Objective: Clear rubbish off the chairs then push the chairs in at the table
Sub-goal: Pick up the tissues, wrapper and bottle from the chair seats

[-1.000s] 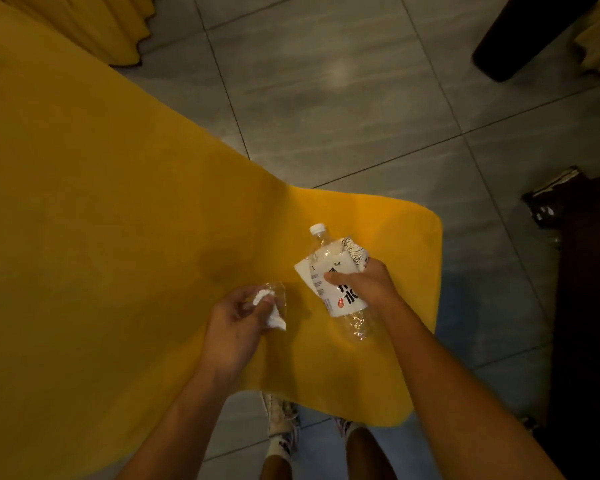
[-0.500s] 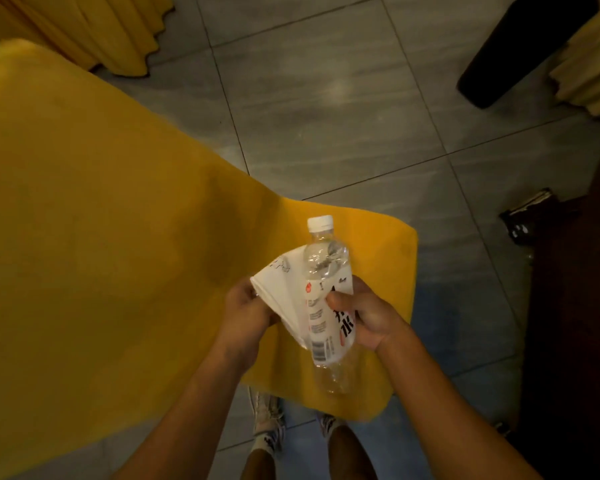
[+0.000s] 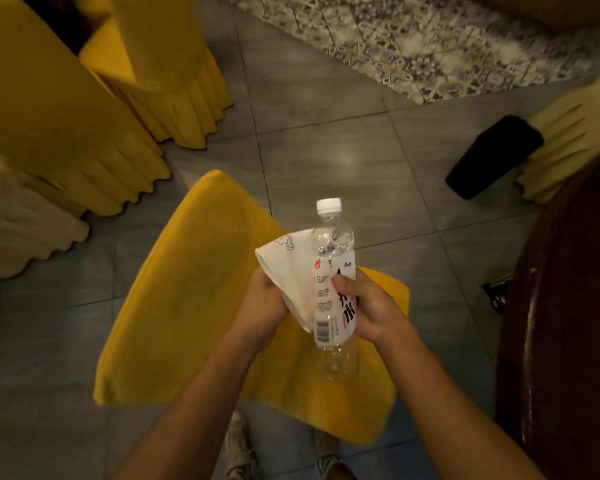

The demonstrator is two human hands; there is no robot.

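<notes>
Clear plastic bottle clamped in right hand, left hand pinching white paper, gathering rubbish off the yellow chair.

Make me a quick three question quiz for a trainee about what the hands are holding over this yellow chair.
1. True or false: the bottle has no cap.
2. Which hand has its grip on the bottle? A left hand B right hand
3. Fill in: the white paper is held above the yellow ____.

Key: 1 false, a white cap is on. 2 B. 3 chair.
</notes>
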